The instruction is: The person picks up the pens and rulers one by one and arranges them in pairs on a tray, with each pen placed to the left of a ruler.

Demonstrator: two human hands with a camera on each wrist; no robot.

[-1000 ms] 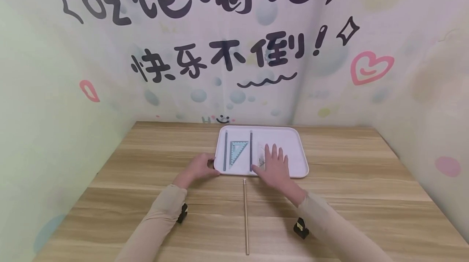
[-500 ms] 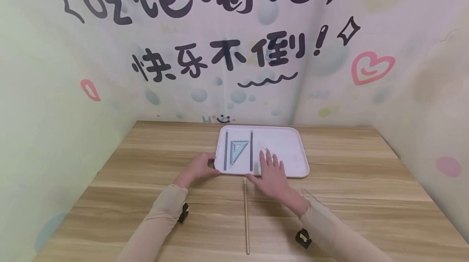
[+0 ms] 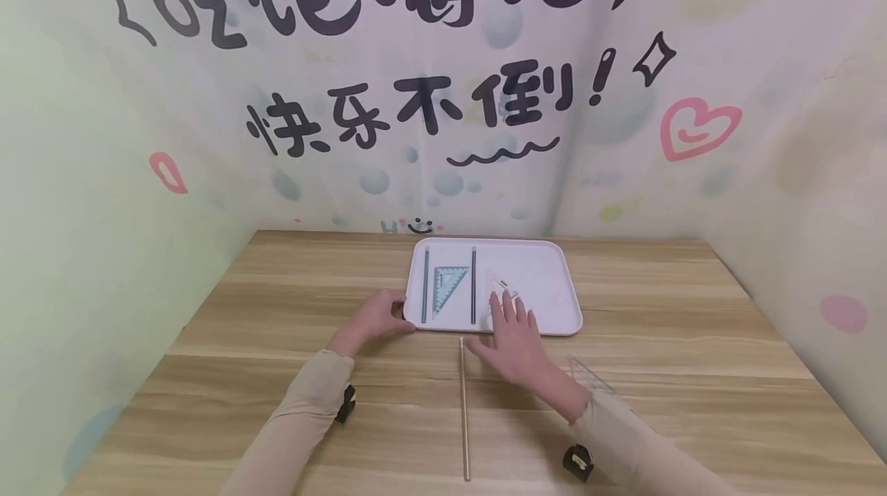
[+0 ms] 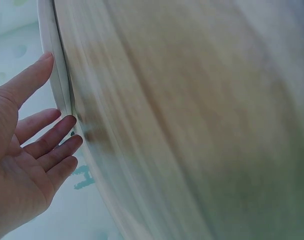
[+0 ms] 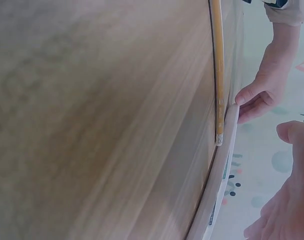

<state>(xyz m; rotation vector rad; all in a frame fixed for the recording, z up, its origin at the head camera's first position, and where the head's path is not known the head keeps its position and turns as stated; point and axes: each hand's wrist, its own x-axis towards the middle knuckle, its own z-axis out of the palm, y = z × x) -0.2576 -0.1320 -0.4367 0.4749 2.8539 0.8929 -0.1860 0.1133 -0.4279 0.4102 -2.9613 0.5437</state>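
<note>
Right hand has drawn back toward the near edge of the tray, and beside the right sleeve more of a clear triangle on the worktop is now showing. Left hand stays at the same corner. Its thumb and fingers are apart, relaxed, touching the tray's outside around this corner; I think this is for keeping the tray from sliding. The right fingers are straight and a little spread, holding nothing that I can see. They are above a clear piece with small marks inside the tray; whether they touch it, I cannot tell.

Left of this piece, a blue triangle ruler lies between the left dark pencil and the right dark pencil. Both pencils run from front to back, perhaps so that each thing has its own strip.

Outside the tray, a golden pencil lies between the two arms, its end just beside the tray's near edge. The right hand hides part of the clear piece, and the sleeve covers part of the clear triangle. Behind the worktop hangs a cloth with big writing.
</note>
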